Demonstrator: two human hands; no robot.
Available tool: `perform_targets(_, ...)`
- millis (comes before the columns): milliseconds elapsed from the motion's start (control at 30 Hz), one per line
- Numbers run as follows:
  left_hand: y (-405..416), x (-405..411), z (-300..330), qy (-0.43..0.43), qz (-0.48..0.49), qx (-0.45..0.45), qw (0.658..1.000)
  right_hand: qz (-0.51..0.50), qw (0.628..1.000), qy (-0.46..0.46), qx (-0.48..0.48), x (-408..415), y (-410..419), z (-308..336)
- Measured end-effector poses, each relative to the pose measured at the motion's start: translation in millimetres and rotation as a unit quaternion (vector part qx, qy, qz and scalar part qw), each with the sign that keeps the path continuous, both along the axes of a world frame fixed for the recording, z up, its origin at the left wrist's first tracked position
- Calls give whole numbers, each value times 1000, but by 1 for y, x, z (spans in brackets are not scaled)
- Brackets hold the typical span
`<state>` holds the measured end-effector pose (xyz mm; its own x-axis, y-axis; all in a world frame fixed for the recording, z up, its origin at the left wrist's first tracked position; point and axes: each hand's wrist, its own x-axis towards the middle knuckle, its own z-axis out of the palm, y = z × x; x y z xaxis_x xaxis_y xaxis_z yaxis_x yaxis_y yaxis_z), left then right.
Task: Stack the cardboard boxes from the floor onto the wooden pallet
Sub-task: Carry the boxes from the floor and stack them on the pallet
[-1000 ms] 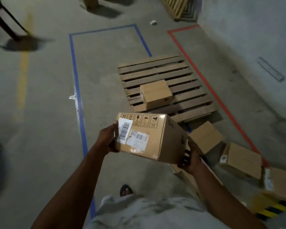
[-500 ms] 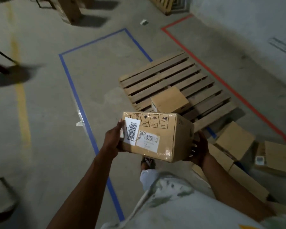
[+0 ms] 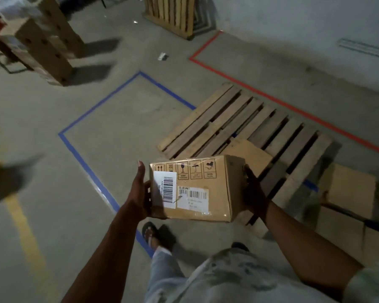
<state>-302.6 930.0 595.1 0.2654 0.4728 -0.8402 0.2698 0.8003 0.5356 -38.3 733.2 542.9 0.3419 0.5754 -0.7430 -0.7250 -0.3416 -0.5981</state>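
Note:
I carry a taped cardboard box [image 3: 197, 189] with barcode labels and handling symbols at waist height. My left hand [image 3: 140, 191] grips its left end, thumb pointing up. My right hand [image 3: 253, 193] grips its right end. The box hangs over the near left corner of the wooden pallet [image 3: 228, 119], which lies flat on the floor. One plain cardboard box [image 3: 249, 152] sits on the pallet's near part, partly hidden behind the carried box. More cardboard boxes [image 3: 348, 189] lie on the floor at the right of the pallet.
Blue floor tape [image 3: 92, 171] runs past my sandalled foot [image 3: 150, 232], and red tape [image 3: 271, 97] runs behind the pallet. Tall cardboard cartons [image 3: 46, 47] stand at the far left. Another pallet [image 3: 171, 14] leans upright by the grey wall [image 3: 293, 22].
I have stepped closer to the pallet and my view has swung left. The carried box has moved forward and up, over the pallet's near corner. Both hands kept their hold.

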Motion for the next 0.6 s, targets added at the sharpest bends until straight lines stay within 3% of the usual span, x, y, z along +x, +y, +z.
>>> perform_targets(133, 121, -5, -25, -16, -94, -89, 991, -46, 998, -52, 8, -15, 73, -83)
perform_targets(233, 207, 0, -28, -41, -175, -143, 973, -92, 991, -87, -37, -45, 134, -69)
perform_targets(367, 292, 43, -28, -42, -279, -101, 954, -159, 983, -82, -44, -49, 198, -82)
perform_targets(500, 341, 112, -50, -37, -302, -59, 951, -234, 971, -48, -29, -37, 254, -41)
perform_targets(600, 350, 160, -89, -52, -305, -26, 951, -236, 971, -49, -5, -16, 277, -54)
